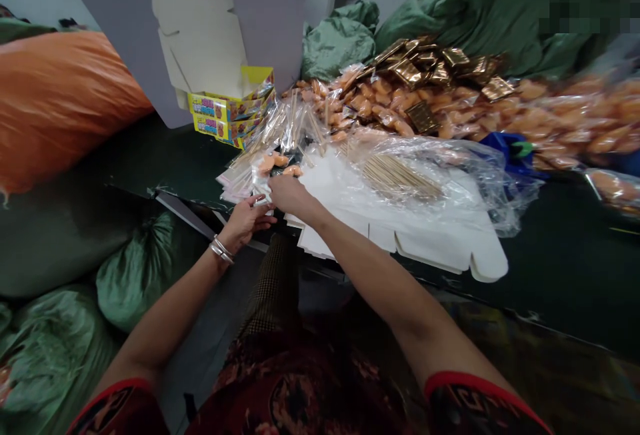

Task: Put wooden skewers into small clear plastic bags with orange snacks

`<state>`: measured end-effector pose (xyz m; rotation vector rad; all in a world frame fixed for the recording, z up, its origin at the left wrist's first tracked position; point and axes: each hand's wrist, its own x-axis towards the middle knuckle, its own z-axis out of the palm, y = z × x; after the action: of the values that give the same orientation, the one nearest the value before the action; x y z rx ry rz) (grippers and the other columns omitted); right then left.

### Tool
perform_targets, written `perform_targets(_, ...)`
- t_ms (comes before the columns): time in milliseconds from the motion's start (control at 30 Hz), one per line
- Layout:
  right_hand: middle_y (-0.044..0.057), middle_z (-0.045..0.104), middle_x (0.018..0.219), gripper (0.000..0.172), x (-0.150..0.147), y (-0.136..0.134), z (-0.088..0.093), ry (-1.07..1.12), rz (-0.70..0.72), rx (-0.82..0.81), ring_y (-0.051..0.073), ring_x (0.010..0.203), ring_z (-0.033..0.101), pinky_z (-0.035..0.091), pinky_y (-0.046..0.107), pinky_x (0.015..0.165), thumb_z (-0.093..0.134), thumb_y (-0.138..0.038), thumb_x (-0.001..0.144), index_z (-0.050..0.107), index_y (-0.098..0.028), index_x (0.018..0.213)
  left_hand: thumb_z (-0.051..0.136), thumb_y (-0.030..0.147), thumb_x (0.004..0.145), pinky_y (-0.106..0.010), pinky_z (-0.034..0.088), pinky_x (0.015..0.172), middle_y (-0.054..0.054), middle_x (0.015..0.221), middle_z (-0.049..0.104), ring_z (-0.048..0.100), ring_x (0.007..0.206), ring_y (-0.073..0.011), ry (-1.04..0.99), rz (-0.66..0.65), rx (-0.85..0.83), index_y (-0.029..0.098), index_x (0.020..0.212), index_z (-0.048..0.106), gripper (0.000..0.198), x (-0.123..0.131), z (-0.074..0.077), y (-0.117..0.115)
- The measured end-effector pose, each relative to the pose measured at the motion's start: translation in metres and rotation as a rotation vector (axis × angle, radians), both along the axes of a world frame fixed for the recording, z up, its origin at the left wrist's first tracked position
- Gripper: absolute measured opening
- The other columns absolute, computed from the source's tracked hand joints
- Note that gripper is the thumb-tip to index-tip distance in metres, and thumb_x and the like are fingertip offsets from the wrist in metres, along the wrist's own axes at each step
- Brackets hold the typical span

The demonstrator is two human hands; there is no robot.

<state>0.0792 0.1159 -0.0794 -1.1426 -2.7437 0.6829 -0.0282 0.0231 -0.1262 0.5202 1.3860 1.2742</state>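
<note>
My left hand [245, 222] and my right hand [290, 196] meet in front of me over a small clear plastic packet [260, 200]. The left fingers pinch its edge, while the right fingers rest on top and are partly hidden by the plastic. Just beyond lie orange pieces [274, 162] and a bundle of thin wooden sticks in clear bags [285, 130]. To the right, flat white die-cut card blanks [425, 238] are stacked under a clear plastic bag [450, 168] holding more wooden sticks [400, 177].
Behind the hands lies a heap of orange pieces in clear wrappers [545, 118], topped with gold sachets [440, 68]. Yellow printed boxes [230, 108] stand at the back beside an open white carton flap [200, 42]. Green sacks [135, 275] and an orange sack [60, 108] lie at left.
</note>
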Motion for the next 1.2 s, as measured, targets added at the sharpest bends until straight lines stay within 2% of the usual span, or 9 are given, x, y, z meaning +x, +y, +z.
perform_targets(200,0.006,0.067,0.100,0.038,0.017,-0.011,-0.004,0.292,0.008,-0.206,0.015,0.081,0.064,0.050,0.024,0.070,0.059,-0.019,0.081,0.055,-0.013,0.118,0.073,0.016,0.072,-0.021,0.051,0.056,-0.002,0.075,0.068,0.065,0.058,-0.0115,-0.096,0.061,0.125,0.015,0.105,0.054,0.038,0.005,0.006,0.009)
perform_targets(300,0.009,0.060,0.112,0.040,0.020,-0.038,-0.023,0.538,-0.185,-0.182,0.017,0.094,0.060,0.049,0.028,0.082,0.061,-0.019,0.077,0.056,-0.014,0.116,0.069,0.014,0.074,-0.022,0.051,0.057,-0.001,0.071,0.067,0.063,0.056,-0.0106,-0.086,0.085,0.166,0.014,0.101,0.055,0.031,0.012,0.004,0.013)
perform_targets(400,0.014,0.055,0.119,0.040,0.005,-0.049,-0.038,0.587,-0.408,0.021,0.022,0.109,0.051,0.041,0.031,0.095,0.059,-0.025,0.082,0.055,-0.012,0.119,0.066,0.014,0.073,-0.020,0.049,0.053,0.001,0.063,0.064,0.059,0.051,-0.0096,-0.020,0.091,0.141,0.013,0.092,0.056,0.022,0.019,0.000,0.012)
perform_targets(600,0.013,0.052,0.126,0.034,-0.043,-0.012,-0.036,0.513,-0.515,0.257,0.027,0.118,0.041,0.033,0.038,0.098,0.044,-0.036,0.094,0.056,-0.016,0.118,0.071,0.011,0.066,-0.021,0.048,0.048,0.002,0.057,0.063,0.059,0.047,-0.0121,0.099,0.038,0.077,0.013,0.084,0.056,0.024,0.020,-0.002,-0.003)
perform_targets(733,0.014,0.058,0.117,0.030,-0.063,0.017,-0.027,0.450,-0.432,0.176,0.027,0.114,0.044,0.033,0.041,0.095,0.042,-0.034,0.094,0.061,-0.014,0.107,0.068,0.009,0.066,-0.021,0.049,0.048,-0.004,0.069,0.069,0.064,0.052,-0.0134,0.161,0.018,0.053,0.012,0.081,0.058,0.018,-0.002,0.013,-0.010)
perform_targets(867,0.009,0.065,0.101,0.030,-0.054,0.032,-0.020,0.538,-0.396,0.071,0.017,0.095,0.056,0.040,0.027,0.086,0.036,-0.026,0.095,0.063,-0.012,0.098,0.066,0.009,0.066,-0.021,0.051,0.049,-0.004,0.066,0.067,0.062,0.053,-0.0120,0.286,0.032,0.095,0.011,0.076,0.061,0.011,-0.054,0.059,-0.001)
perform_targets(1000,0.005,0.066,0.094,0.021,-0.029,0.022,0.002,0.823,-0.258,0.016,0.014,0.085,0.059,0.043,0.025,0.082,0.046,-0.020,0.088,0.063,-0.013,0.096,0.056,0.005,0.071,-0.017,0.048,0.049,0.002,0.052,0.056,0.053,0.047,-0.0066,0.460,0.084,0.282,0.009,0.074,0.061,0.007,-0.093,0.136,0.003)
perform_targets(1100,0.006,0.065,0.096,0.023,-0.010,-0.003,0.036,1.048,-0.106,-0.048,0.014,0.086,0.060,0.046,0.026,0.079,0.047,-0.026,0.089,0.063,-0.012,0.100,0.049,0.000,0.074,-0.013,0.044,0.054,0.003,0.055,0.055,0.053,0.051,-0.0040,0.644,-0.054,0.479,0.006,0.074,0.060,0.013,-0.088,0.190,-0.015)
perform_targets(1200,0.007,0.060,0.115,0.035,0.007,-0.037,0.071,1.117,0.083,-0.067,0.018,0.109,0.056,0.046,0.031,0.087,0.054,-0.035,0.088,0.059,-0.016,0.117,0.049,-0.002,0.073,-0.011,0.038,0.049,0.002,0.056,0.056,0.052,0.049,-0.0045,0.770,-0.339,0.357,0.006,0.074,0.064,0.017,-0.059,0.220,-0.041)
